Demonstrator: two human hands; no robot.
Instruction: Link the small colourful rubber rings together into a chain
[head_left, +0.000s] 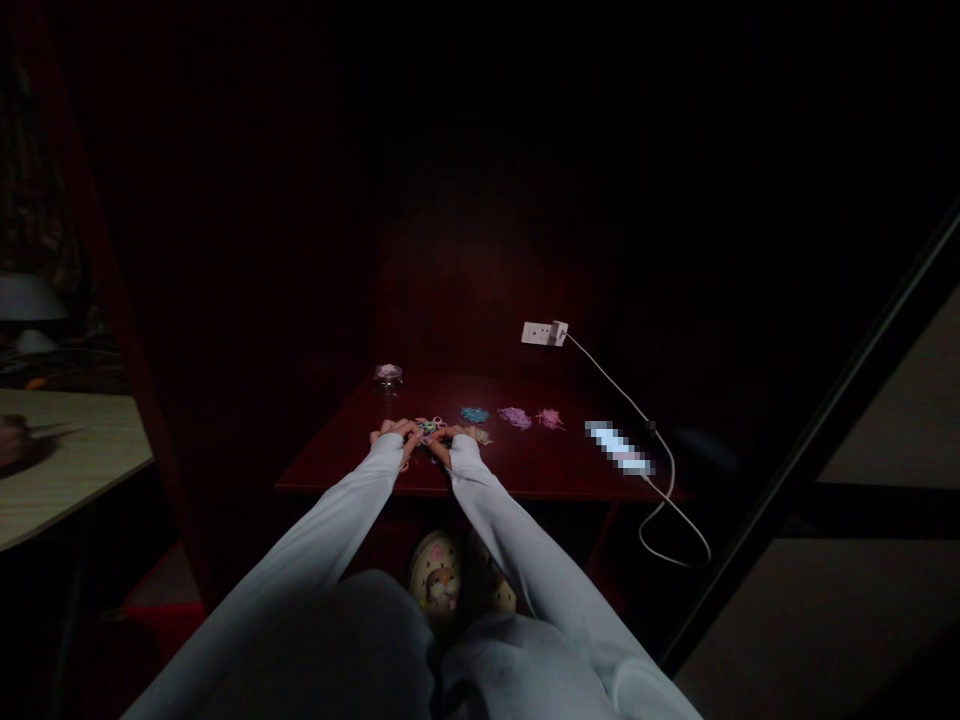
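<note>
A mixed-colour pile of small thin loops, which look like rubber bands [430, 425], lies near the front of the dark red desk [337, 455]. My left hand [394, 431] is at the pile's left side, its fingers bent in against the loops. From the right, my right hand [448, 436] reaches into the same pile with curled fingers. Both sets of fingertips are too small and dim to show what they pinch. Separate heaps of blue bands [474, 414], purple bands [515, 417] and pink bands [550, 418] lie to the right. A yellowish heap [481, 436] sits beside my right wrist.
A clear jar [388, 378] with a pinkish top stands at the back left. Toward the right lies a blurred-out phone [619, 447], its white cable [611, 380] running to a wall socket [541, 334]. At far left, another person's hand [13, 438] rests over a pale table [82, 440].
</note>
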